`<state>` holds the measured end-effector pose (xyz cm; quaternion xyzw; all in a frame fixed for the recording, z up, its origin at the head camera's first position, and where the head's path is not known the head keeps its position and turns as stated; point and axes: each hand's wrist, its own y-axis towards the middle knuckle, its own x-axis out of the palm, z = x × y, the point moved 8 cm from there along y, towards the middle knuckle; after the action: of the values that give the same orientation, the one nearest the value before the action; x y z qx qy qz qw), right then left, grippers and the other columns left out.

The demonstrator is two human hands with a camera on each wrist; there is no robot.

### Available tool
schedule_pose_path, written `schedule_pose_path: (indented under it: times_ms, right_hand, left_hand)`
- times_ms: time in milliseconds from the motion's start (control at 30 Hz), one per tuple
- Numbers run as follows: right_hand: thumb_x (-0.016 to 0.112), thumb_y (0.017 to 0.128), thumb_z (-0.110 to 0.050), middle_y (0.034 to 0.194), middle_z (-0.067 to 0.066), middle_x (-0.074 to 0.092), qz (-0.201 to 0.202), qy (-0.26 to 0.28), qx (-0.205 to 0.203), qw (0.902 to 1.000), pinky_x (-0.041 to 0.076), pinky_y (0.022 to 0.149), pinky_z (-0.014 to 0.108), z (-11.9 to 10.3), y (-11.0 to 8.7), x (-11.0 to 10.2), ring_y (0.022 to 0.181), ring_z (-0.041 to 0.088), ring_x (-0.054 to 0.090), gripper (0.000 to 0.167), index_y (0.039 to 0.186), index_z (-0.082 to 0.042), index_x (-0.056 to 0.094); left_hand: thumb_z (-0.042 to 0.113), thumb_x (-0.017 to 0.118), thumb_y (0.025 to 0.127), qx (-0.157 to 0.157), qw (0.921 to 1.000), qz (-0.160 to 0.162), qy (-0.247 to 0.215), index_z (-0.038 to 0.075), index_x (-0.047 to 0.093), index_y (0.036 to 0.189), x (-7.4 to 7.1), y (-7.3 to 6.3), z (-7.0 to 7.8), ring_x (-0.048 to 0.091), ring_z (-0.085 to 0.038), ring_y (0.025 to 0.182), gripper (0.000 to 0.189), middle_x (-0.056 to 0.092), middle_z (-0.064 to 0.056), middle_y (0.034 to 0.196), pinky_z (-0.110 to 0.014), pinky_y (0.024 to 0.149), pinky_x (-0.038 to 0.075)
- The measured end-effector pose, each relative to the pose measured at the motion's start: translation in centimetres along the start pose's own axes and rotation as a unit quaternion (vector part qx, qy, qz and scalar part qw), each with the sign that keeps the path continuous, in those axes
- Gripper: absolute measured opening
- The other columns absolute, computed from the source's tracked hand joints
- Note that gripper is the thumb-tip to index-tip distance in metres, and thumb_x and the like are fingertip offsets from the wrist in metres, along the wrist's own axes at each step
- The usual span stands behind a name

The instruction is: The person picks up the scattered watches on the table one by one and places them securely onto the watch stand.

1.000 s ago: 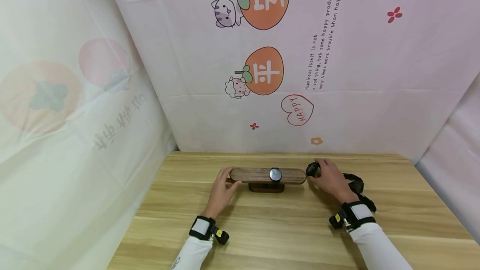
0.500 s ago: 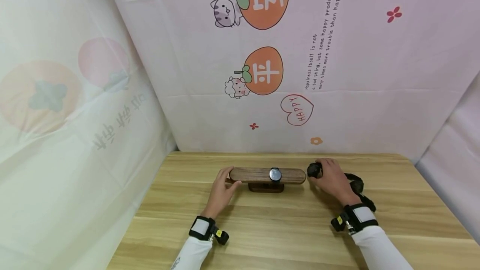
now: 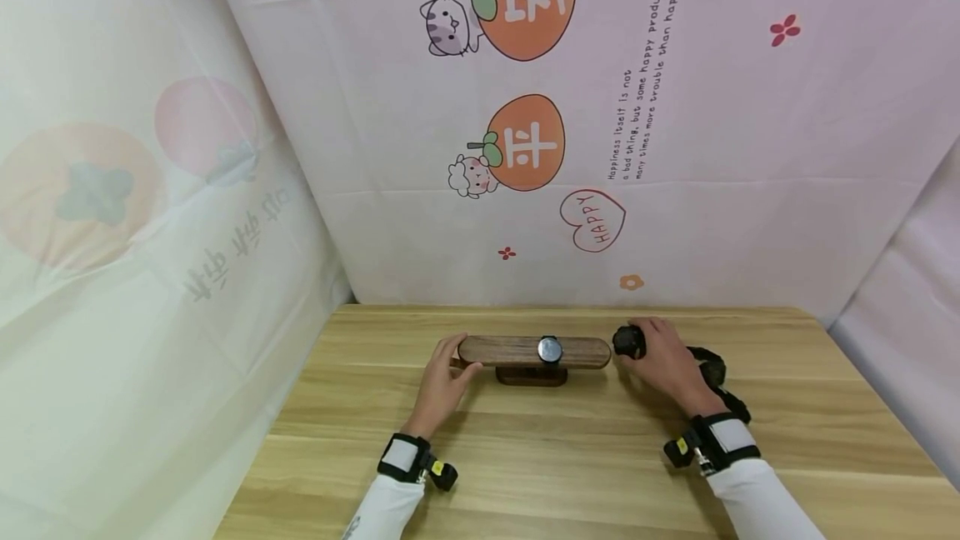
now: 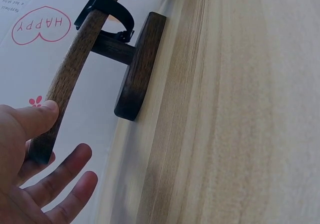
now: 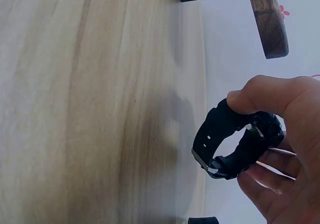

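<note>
A dark wooden watch stand (image 3: 498,349) has a long rounded bar on a short post and base. My left hand (image 3: 437,390) pinches the bar's left end between thumb and index finger; the other fingers extend loosely in the left wrist view. Around the bar, right of its middle, is a round-faced black wristwatch (image 3: 550,349). Just off the bar's right end, my right hand (image 3: 666,367) holds another black wristwatch (image 5: 220,126). The right wrist view shows its strap buckled into a loop, thumb on the near side and fingers behind, with the bar's end apart from it.
More black watches (image 3: 712,370) lie on the wooden table (image 3: 525,457), partly behind my right hand and forearm. A printed white cloth (image 3: 420,257) hangs at the table's far edge, and further cloth stands at both sides.
The wristwatch in my right hand has turned and come slightly away from the bar's end. My right wrist has shifted a little right and nearer. My left hand keeps its place.
</note>
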<state>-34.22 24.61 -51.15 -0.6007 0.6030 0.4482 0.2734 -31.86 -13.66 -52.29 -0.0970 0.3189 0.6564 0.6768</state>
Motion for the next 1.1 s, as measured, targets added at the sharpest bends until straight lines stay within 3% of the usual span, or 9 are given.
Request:
schedule_pose_path:
  times_ms: [133,400,700,933,1100]
  right_hand:
    - [0.082,0.091,-0.019,0.152,0.036,0.047,0.002,0.012,-0.002,0.9999,0.044,0.11,0.072,0.0,-0.2,-0.2,0.14,0.056,0.045,0.07,0.148,0.008,0.052]
    - [0.081,0.092,-0.016,0.151,0.036,0.049,0.002,0.024,-0.011,0.9997,0.051,0.103,0.07,0.0,-0.5,-0.2,0.132,0.057,0.055,0.069,0.149,0.007,0.05]
    - [0.079,0.093,-0.015,0.152,0.036,0.049,-0.013,0.035,-0.021,0.9991,0.053,0.1,0.068,0.0,-1.1,0.0,0.131,0.056,0.056,0.071,0.152,0.007,0.046]
    - [0.08,0.092,-0.016,0.152,0.034,0.052,-0.007,0.034,-0.024,0.9991,0.054,0.098,0.068,-0.1,-1.4,-0.2,0.13,0.055,0.058,0.071,0.151,0.005,0.048]
    - [0.08,0.093,-0.018,0.151,0.032,0.054,-0.007,0.039,-0.024,0.9989,0.055,0.097,0.067,-0.5,-1.8,-0.5,0.131,0.053,0.059,0.071,0.152,0.003,0.049]
  left_hand:
    - [0.027,0.073,0.102,0.0,1.0,-0.002,0.0,0.006,0.049,0.157,0.0,0.0,0.1,0.066,-0.022,0.111,0.064,0.054,-0.013,0.154,-0.033,0.089,0.062]
    - [0.027,0.073,0.102,-0.001,1.0,-0.005,-0.006,0.006,0.049,0.158,0.0,0.0,0.1,0.066,-0.023,0.111,0.064,0.054,-0.013,0.154,-0.034,0.09,0.062]
    - [0.029,0.073,0.103,0.001,1.0,-0.005,-0.002,0.009,0.049,0.158,0.0,-0.1,-0.2,0.065,-0.024,0.119,0.064,0.053,-0.011,0.157,-0.035,0.091,0.062]
    - [0.029,0.073,0.102,-0.001,1.0,-0.005,-0.002,0.007,0.049,0.158,0.1,0.0,-0.2,0.065,-0.023,0.114,0.065,0.053,-0.011,0.156,-0.033,0.091,0.061]
    - [0.029,0.073,0.102,0.003,1.0,-0.004,0.0,0.006,0.049,0.157,0.1,0.0,-0.2,0.065,-0.025,0.121,0.064,0.053,-0.012,0.157,-0.035,0.091,0.062]
